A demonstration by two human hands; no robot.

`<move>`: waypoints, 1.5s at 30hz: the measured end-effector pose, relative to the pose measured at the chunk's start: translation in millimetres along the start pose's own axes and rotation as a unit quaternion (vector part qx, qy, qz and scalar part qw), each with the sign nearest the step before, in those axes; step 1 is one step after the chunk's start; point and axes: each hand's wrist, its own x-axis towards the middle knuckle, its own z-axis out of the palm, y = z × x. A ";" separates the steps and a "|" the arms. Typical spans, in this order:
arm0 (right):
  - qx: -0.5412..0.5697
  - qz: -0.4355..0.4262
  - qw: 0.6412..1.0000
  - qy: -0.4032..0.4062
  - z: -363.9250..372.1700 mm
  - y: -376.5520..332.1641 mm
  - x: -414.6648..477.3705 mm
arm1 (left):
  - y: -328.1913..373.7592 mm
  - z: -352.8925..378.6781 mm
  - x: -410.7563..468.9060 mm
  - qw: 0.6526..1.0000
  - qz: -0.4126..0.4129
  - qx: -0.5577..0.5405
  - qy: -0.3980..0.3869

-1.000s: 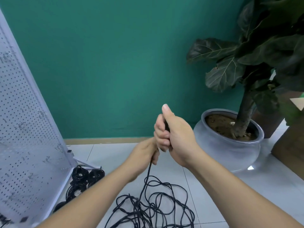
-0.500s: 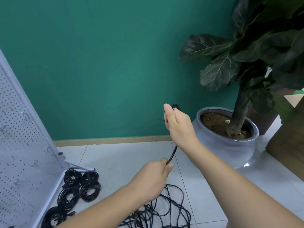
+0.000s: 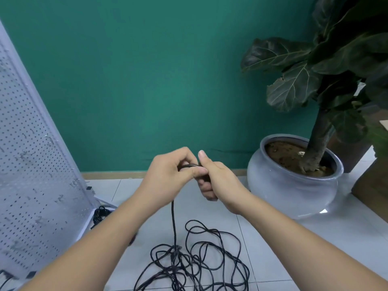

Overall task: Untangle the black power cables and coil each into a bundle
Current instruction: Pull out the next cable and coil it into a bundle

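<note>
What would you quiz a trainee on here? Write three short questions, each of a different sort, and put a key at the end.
1. True or false: the left hand and the right hand both grip the black cable.
2. The tangle is: A) loose on the tiled floor; B) hung up; C) fully coiled.
3. Fill in: the grey pot stands to the ____ of the hands.

Key: 1 true; 2 A; 3 right.
</note>
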 end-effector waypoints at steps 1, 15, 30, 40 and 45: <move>0.018 0.019 1.000 -0.016 2.7 -2.4 -3.8 | -0.9 -4.6 2.3 0.999 -0.012 -0.032 -0.007; 0.247 -0.021 0.963 -0.104 6.0 -36.2 -24.0 | -34.8 38.1 -9.9 0.966 -0.166 -0.183 -0.077; 0.062 -0.145 0.973 0.166 -10.9 -27.4 9.2 | -30.0 87.4 -61.9 0.919 -0.171 0.127 -0.332; -0.228 -0.090 0.964 0.106 -25.0 12.8 27.5 | -5.5 20.4 -28.7 0.984 0.038 0.148 -0.091; -0.059 -0.036 0.997 -0.021 3.7 11.1 8.9 | -8.8 -11.3 -14.5 0.997 0.035 0.053 -0.038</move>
